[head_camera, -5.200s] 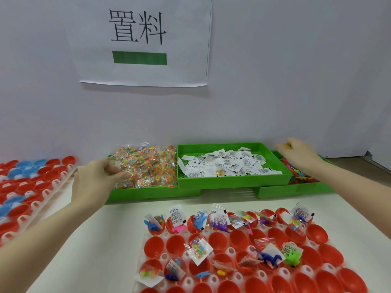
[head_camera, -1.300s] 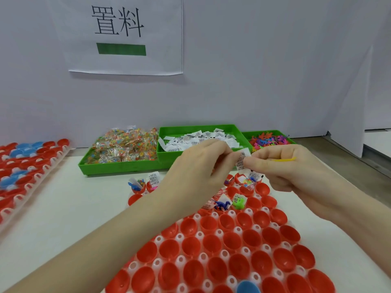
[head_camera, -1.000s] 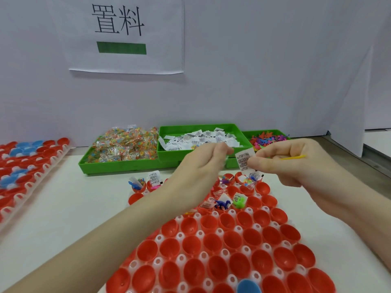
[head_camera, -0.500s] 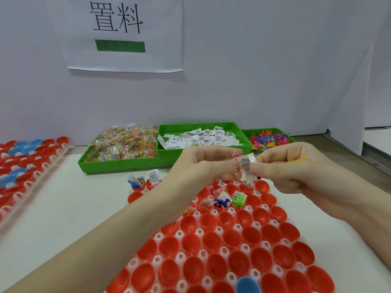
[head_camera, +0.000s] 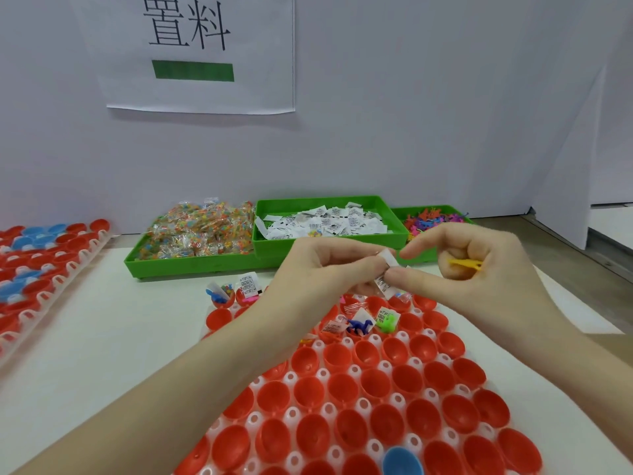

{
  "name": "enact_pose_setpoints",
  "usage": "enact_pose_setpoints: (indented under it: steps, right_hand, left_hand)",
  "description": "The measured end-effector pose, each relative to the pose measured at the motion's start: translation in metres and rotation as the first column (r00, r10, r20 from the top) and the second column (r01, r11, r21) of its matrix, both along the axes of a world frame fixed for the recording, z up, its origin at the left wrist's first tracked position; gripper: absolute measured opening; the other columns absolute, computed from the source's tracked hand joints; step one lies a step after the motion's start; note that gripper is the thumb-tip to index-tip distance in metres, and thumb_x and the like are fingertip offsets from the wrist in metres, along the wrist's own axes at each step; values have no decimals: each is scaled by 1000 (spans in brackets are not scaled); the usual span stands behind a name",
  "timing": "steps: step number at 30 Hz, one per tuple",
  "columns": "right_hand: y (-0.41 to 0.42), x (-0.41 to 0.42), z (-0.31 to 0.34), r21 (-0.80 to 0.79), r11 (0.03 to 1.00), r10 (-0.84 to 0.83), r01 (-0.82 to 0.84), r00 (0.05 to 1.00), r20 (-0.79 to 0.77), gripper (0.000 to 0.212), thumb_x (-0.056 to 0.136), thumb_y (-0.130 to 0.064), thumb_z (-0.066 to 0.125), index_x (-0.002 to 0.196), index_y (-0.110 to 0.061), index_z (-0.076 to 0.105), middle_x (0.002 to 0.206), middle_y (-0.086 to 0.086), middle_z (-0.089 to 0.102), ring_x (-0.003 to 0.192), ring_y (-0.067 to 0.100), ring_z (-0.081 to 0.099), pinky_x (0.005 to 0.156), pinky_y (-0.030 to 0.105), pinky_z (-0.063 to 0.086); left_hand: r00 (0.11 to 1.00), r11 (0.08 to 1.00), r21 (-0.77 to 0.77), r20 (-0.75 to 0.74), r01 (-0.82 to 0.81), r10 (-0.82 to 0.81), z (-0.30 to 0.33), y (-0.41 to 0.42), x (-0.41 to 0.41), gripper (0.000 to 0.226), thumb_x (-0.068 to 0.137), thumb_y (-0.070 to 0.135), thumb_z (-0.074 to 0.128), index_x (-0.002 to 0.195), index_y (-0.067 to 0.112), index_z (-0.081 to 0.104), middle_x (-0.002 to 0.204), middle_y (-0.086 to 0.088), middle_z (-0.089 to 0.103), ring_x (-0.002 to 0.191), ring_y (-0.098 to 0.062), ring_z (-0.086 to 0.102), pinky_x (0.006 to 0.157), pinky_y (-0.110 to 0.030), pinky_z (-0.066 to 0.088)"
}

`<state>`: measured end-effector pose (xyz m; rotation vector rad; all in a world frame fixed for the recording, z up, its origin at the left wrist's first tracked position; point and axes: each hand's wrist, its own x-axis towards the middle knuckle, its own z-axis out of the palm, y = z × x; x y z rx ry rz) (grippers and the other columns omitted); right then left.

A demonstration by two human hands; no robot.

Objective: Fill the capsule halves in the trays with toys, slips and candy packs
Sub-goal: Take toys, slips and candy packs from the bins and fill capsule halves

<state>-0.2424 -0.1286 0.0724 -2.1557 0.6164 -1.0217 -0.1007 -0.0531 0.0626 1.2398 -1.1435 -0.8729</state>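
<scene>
— Where the white table runs back to the pale wall, what stands there?

— Three green bins in a row against the wall: candy packs heaped in the left one, paper slips in the middle bin, small coloured toys on the right. A sheet of paper with two printed characters and a green bar hangs on the wall above them. At the far right a floor shows past the table's edge.

— And nearer?

— A white tray of red capsule halves in front of the person, one blue half at its near edge. Only the far rows hold anything — a blue dinosaur, a green toy, slips, candy. A second tray of red and blue halves lies along the left side.

— Where is the slip being handled?

— Held in the air above the tray's far rows, between both hands. The left hand pinches its upper end with thumb and fingers; the right hand pinches its lower part with the thumb and a finger, the index finger raised off it. The slip stands nearly upright, long axis top to bottom, leaning a little left at the top.

— Anything else in the right hand?

— A yellow toy, tucked under the curled fingers, lying roughly level and pointing right.
</scene>
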Motion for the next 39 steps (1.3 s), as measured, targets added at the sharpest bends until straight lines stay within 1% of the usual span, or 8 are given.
enact_pose_setpoints:
  steps: [4,7,9,13,17,21,34,39]
  right_hand:
    - [8,-7,-3,-19,1000,7,-9,997,-80,49,56,-61,67,100,-44,55,60,-24,46,50,-3,42,58,1,35]
    - [-3,1,-7,10,998,64,-64,965,-253,46,87,-16,41,114,-54,44,65,-21,61,59,-10,56,81,14,36]
    - [-8,-10,-14,21,993,117,-116,958,-262,52,91,-1,32,129,-35,45,50,-10,57,86,-1,61,95,24,34]
    - [12,-5,-2,41,987,158,-157,987,-1,30,86,-31,59,115,-39,56,74,-15,54,74,-2,54,75,7,42]
    - [9,-7,0,178,970,121,-168,961,247,33,48,-21,74,81,-27,74,63,-7,67,58,5,63,61,13,51]
    - [7,-9,0,329,924,98,-197,950,296,27,47,-23,69,74,-27,73,58,1,70,53,10,66,54,14,52]
    - [6,-15,12,278,947,138,-162,985,105,17,55,-24,64,69,-20,74,57,3,67,48,5,58,50,14,49]
    - [0,-16,16,192,976,105,-100,994,-15,14,70,-7,70,68,-20,73,56,-1,67,46,3,57,49,13,48]
  left_hand:
    - [994,995,40,-60,-94,96,-1,-2,1,15,85,4,59,83,13,71,63,6,70,56,-2,64,58,-10,49]
    - [994,993,48,-31,-107,109,-2,-2,0,14,85,6,59,87,14,70,66,8,71,58,-1,65,58,-9,48]
    - [995,994,45,-8,-103,104,-2,-1,-4,14,86,7,59,87,16,70,66,9,71,58,1,64,57,-8,47]
    - [997,996,19,6,-82,82,0,2,-9,15,86,6,59,83,16,69,59,11,68,53,3,62,54,-6,45]
    - [993,994,-6,38,-108,108,-1,3,-9,14,86,8,60,87,17,70,61,10,68,56,3,62,57,-6,45]
    - [989,989,-29,28,-146,147,-3,3,-9,14,83,12,63,82,24,70,66,11,71,59,1,64,61,-9,49]
    - [995,998,7,-87,54,-53,0,2,-9,24,68,21,65,89,12,73,82,0,73,70,-4,65,61,-11,49]
    - [989,996,62,-136,66,-57,-4,1,-8,18,84,7,58,96,11,71,92,-6,72,77,-9,66,71,-16,53]
